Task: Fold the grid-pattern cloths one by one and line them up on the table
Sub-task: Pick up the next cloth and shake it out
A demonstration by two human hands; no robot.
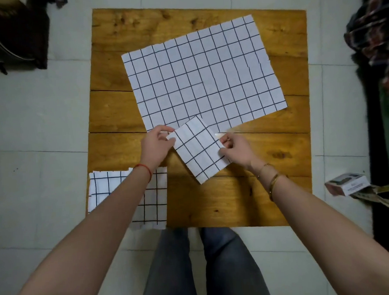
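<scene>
At about 10 o'clock of the view, off the counter (237, 203), a dark bag or cushion (18, 32) lies on the pale tiled floor (30, 124). The counter is square, of knotty orange-brown planks with dark seams. At its 7 o'clock corner lies a folded grid cloth (155, 199), white with thin dark lines, its weave soft and slightly rumpled at the edges; the left forearm crosses above it.

The left hand (157, 142), a red thread at its wrist, reaches forward with fingers curled, its grip pinching the 9 o'clock corner of a small folded cloth (199, 148). This cloth is a tilted square, lying diamond-wise near the counter's middle, its far corner overlapping the near edge of a large unfolded cloth (203, 74). The large cloth is spread flat, a rough-edged rectangle turned slightly counterclockwise, filling the counter from centre toward 1 o'clock.

The right hand (236, 149), gold bangles at the wrist, has its grip clamped on the small cloth's 3 o'clock edge, thumb and fingertips pinching it.

Below, at 6 o'clock, grey trousered legs (202, 266) show. At 3 o'clock a small printed box (348, 184) sits off the counter, and beyond it a heap of dark patterned fabric (372, 34).
</scene>
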